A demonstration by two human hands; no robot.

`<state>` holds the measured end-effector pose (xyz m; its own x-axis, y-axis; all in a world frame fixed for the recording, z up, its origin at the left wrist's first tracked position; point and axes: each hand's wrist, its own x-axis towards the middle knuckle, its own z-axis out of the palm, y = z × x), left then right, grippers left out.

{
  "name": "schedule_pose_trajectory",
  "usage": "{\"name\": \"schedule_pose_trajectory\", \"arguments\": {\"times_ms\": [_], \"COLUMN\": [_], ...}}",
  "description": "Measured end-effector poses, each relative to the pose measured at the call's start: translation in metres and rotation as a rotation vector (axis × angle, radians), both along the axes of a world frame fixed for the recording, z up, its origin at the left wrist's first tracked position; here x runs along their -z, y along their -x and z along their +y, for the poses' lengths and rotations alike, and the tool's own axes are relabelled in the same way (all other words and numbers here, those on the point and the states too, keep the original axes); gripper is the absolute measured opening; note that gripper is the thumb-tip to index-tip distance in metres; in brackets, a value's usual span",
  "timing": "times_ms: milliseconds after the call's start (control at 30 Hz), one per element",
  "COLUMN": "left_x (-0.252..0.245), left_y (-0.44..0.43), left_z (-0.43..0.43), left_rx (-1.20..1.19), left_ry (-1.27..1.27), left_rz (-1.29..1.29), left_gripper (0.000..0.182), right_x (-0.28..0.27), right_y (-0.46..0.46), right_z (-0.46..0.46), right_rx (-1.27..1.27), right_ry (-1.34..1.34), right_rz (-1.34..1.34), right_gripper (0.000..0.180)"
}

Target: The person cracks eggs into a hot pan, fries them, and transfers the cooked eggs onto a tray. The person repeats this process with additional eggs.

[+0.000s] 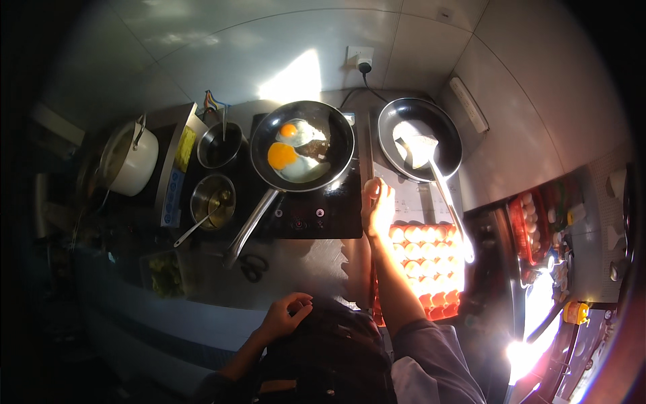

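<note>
My right hand is raised with curled fingers beside the black cooktop's right edge, below the right frying pan. Glare hides whether it holds anything. In that pan lies pale, sunlit food under a spatula, whose handle leans over the rim. Two eggs with yolks lie in the left frying pan on an induction cooktop. My left hand, loosely bent with thumb and fingers apart, is near my waist, holding nothing visible. A red egg tray with several eggs is beside my right forearm.
Left of the pans stand a dark metal pot, a metal bowl with a spoon, and a white pot. Scissors and a container of greens lie nearer. A power cord runs behind the pans.
</note>
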<state>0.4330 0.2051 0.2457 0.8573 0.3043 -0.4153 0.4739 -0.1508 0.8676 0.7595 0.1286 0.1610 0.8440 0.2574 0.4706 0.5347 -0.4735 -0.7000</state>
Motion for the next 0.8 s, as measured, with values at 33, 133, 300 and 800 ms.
{"name": "schedule_pose_trajectory", "arguments": {"times_ms": [33, 133, 300, 800], "left_x": [-0.006, -0.018, -0.057, -0.035], "left_y": [-0.009, -0.038, -0.147, -0.363], "left_z": [0.010, 0.038, 0.113, 0.245], "left_rx": [0.037, 0.086, 0.154, 0.537], "left_ry": [-0.012, 0.000, -0.013, -0.556], "left_rz": [-0.035, -0.151, -0.408, -0.448], "left_gripper": [0.023, 0.023, 0.022, 0.029], "right_x": [0.012, -0.007, -0.057, -0.117], "right_y": [0.001, -0.005, -0.058, -0.123], "right_z": [-0.003, 0.001, 0.009, 0.127], "right_rx": [-0.079, -0.078, -0.484, -0.569], "right_ry": [0.081, 0.168, -0.596, 0.068], "right_rz": [0.218, 0.320, 1.155, 0.886], "right_gripper": [0.049, 0.048, 0.040, 0.047]}}
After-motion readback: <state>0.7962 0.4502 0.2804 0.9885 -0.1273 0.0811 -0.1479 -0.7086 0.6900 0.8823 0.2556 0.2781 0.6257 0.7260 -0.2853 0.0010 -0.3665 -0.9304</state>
